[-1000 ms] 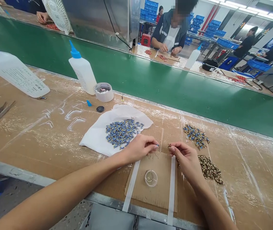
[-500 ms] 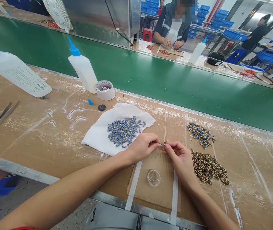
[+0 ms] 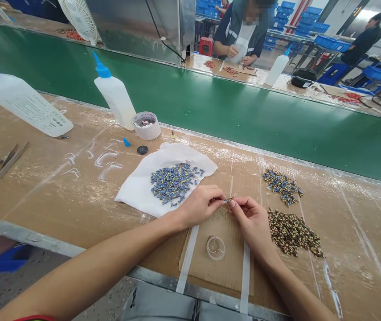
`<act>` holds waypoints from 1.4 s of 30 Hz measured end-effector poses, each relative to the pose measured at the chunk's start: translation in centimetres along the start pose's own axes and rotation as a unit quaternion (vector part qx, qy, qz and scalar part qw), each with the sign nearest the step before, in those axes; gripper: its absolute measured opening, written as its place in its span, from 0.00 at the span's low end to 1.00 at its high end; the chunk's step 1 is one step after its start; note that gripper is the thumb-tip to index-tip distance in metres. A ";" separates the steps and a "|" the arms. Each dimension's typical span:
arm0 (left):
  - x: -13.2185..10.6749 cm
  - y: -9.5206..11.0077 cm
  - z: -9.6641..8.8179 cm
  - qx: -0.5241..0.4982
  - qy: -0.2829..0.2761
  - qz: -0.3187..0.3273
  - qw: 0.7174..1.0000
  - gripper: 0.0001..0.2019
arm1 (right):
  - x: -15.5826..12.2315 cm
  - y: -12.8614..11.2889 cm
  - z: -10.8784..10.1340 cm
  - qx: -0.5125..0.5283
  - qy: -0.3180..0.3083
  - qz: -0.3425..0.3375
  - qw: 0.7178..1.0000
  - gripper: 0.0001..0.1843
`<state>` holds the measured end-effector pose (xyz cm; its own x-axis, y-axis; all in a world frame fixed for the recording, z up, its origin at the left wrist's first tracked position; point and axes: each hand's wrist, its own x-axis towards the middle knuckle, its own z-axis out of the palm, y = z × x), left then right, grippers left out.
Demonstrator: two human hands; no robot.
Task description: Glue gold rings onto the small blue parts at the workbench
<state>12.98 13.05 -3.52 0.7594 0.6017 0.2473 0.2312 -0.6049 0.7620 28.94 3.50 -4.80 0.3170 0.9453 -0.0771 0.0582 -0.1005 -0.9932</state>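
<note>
My left hand (image 3: 199,204) and my right hand (image 3: 251,218) meet fingertip to fingertip over a taped-down cardboard pad (image 3: 223,263). Each pinches a tiny part; a small blue piece (image 3: 226,200) shows between the fingertips. A pile of small blue parts (image 3: 174,182) lies on a white cloth (image 3: 137,189) just left of my left hand. To the right of my right hand lies a heap of dark gold-brown parts (image 3: 292,232), and beyond it a smaller pile of blue-and-gold pieces (image 3: 282,186). A little clear round dish (image 3: 215,248) sits on the pad below my hands.
Two white squeeze bottles with blue caps (image 3: 115,96) (image 3: 23,104), a roll of tape (image 3: 146,125) and tweezers (image 3: 11,158) are at the left. A green conveyor belt (image 3: 243,116) runs behind. Another person (image 3: 242,35) works across it, other people farther back.
My hands, apart a second ago, have come together, and their fingertips now touch over the pad. The view has shifted slightly.
</note>
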 end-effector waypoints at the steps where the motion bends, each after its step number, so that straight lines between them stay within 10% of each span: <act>1: 0.0 -0.1 0.0 0.003 0.003 0.007 1.000 0.06 | 0.0 0.0 -0.1 0.000 -0.009 -0.002 1.000 0.14; 22: -0.5 0.6 0.0 0.069 -0.052 0.061 0.994 0.08 | -0.2 0.1 -0.9 -0.074 -0.125 -0.112 0.983 0.11; 42: -0.3 -0.2 0.2 0.046 -0.041 0.027 0.998 0.08 | -0.3 0.9 -0.3 -0.043 -0.033 -0.085 0.995 0.06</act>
<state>12.88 12.89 -3.87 0.8185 0.5244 0.2347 0.2398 -0.6830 0.6899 29.12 3.01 -5.63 0.2330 0.9689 0.0831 0.1871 0.0392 -0.9816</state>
